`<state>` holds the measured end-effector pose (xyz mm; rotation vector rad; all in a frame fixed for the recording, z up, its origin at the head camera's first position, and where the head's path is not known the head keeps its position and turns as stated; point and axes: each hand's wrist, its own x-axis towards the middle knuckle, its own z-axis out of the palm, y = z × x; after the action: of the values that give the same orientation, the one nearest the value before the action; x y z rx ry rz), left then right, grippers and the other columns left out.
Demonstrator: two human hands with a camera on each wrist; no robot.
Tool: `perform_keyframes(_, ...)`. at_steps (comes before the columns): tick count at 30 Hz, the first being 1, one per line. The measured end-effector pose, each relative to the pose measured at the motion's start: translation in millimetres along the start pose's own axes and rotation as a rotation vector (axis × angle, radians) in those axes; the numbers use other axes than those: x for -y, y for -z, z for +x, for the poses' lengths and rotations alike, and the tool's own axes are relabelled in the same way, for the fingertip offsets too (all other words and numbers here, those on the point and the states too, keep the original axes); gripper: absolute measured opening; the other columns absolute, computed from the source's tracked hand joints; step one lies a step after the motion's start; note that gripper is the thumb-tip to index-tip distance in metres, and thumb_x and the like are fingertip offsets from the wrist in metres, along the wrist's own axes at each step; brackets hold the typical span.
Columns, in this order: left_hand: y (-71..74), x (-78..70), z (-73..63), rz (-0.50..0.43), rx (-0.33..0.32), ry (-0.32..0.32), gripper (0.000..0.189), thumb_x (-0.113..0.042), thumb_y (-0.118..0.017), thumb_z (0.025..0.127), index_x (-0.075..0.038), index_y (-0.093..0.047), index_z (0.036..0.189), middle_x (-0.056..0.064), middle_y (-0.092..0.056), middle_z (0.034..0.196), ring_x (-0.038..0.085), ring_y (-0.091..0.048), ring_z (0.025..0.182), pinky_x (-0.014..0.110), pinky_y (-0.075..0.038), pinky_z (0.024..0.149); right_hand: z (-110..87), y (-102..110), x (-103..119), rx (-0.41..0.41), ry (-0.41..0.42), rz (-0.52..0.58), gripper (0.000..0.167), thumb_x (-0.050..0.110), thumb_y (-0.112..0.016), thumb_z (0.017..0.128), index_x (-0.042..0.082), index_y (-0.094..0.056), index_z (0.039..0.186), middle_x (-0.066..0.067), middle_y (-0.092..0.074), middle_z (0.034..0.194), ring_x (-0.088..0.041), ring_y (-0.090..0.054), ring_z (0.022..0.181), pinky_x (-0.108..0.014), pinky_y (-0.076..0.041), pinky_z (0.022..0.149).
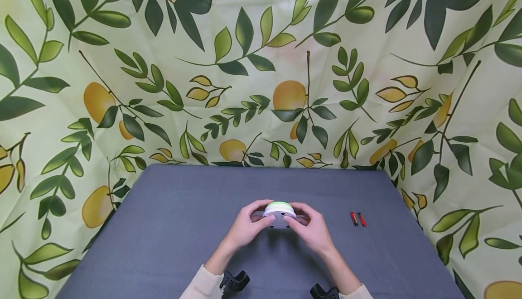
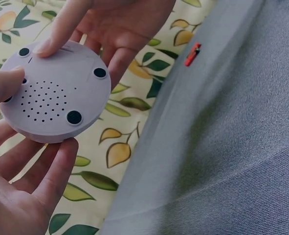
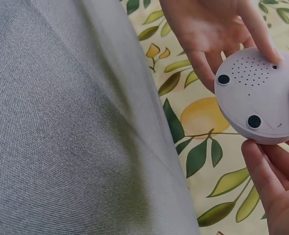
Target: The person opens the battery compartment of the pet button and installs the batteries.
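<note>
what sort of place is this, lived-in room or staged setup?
Probably a staged recording booth: a leaf-and-fruit printed backdrop encloses three sides of a grey cloth-covered table, and a black device sits near each of the person's wrists.

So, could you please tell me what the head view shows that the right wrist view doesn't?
Of these, only the head view shows two red cylinders and the green-tinted top of the round device. Only the right wrist view makes out the clustered small holes in its underside. Both show the left hand and right hand holding it, and the grey cloth.
</note>
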<state>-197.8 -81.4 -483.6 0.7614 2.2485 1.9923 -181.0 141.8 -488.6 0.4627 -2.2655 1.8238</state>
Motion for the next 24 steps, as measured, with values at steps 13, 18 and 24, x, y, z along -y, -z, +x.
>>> perform_keyframes(13,-0.2,-1.0,2.5,0.018,-0.012,-0.022,0.036,-0.01,-0.069,0.097,-0.002,-0.064,0.132,0.016,-0.066,0.12,0.021,-0.062,0.107,0.033,-0.056,0.089,0.8,3.1,0.1,0.036,0.044,-0.003,0.036,0.011,-0.08,0.088,0.009,-0.069,0.122,-0.005,-0.068,0.113,-0.017,-0.064,0.101,-0.03,-0.056,0.088)
perform_keyframes(18,-3.1,-2.4,3.6,0.038,-0.01,-0.032,0.037,-0.011,-0.069,0.097,-0.002,-0.063,0.132,0.017,-0.066,0.118,0.03,-0.062,0.105,0.031,-0.056,0.086,1.1,4.7,1.0,0.027,0.005,0.032,0.033,0.01,-0.079,0.089,0.006,-0.069,0.12,-0.008,-0.068,0.11,-0.019,-0.065,0.097,-0.03,-0.057,0.084)
perform_keyframes(24,-7.4,-2.2,1.6,0.054,-0.013,-0.035,0.047,-0.01,-0.072,0.095,0.0,-0.057,0.138,0.015,-0.064,0.122,0.029,-0.062,0.108,0.031,-0.056,0.087,1.6,4.1,1.7,-0.013,-0.045,0.057,0.027,0.007,-0.076,0.09,0.0,-0.071,0.115,-0.012,-0.07,0.104,-0.019,-0.067,0.09,-0.024,-0.056,0.079)
